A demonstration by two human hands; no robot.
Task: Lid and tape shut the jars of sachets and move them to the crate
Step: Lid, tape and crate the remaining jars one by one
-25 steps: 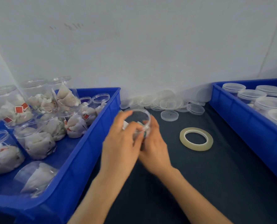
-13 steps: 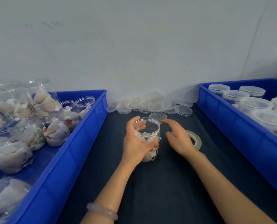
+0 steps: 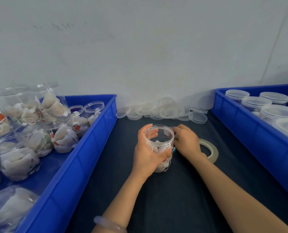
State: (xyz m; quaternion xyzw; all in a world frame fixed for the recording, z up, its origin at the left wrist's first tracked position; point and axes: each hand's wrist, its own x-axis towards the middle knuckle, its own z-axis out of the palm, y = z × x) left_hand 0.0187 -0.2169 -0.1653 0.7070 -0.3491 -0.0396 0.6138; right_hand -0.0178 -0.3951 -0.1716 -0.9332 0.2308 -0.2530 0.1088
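A clear open jar (image 3: 158,139) with white sachets in it stands upright on the dark table mat, in the middle. My left hand (image 3: 145,157) grips the jar round its left side, thumb at the front. My right hand (image 3: 188,143) is at the jar's right rim and pinches what looks like a clear lid (image 3: 172,131), tilted against the rim; it is hard to make out. A roll of clear tape (image 3: 211,149) lies flat just right of my right hand, partly hidden by it.
A blue crate (image 3: 89,140) on the left holds several open jars of sachets. On the right, another blue crate (image 3: 240,121) holds several lidded jars. Loose clear lids (image 3: 156,110) are piled along the wall behind the jar.
The jar came down from both hands onto the mat. My right hand let go, reached behind the jar to a loose lid, then came back to the jar's right rim.
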